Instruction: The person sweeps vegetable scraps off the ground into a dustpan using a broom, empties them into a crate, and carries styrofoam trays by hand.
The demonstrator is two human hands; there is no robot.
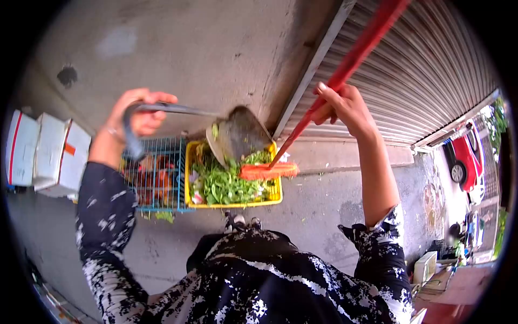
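Note:
My left hand [141,112] is closed around the grey handle of a dustpan [243,137]. The pan is tilted over a yellow crate [237,205], and a bit of green leaf clings inside it. My right hand [342,108] grips the red stick of a broom [310,117]. Its orange bristles [270,171] rest on or just above the leaves at the crate's right side. Green leafy scraps [226,183] fill much of the crate.
Left of the crate stands a blue wire cage [156,202] holding reddish-brown shapes, perhaps chickens. White foam boxes [59,154] are stacked at far left. A concrete wall [178,48] and a corrugated shutter [410,81] rise ahead. A red car [465,156] is at far right.

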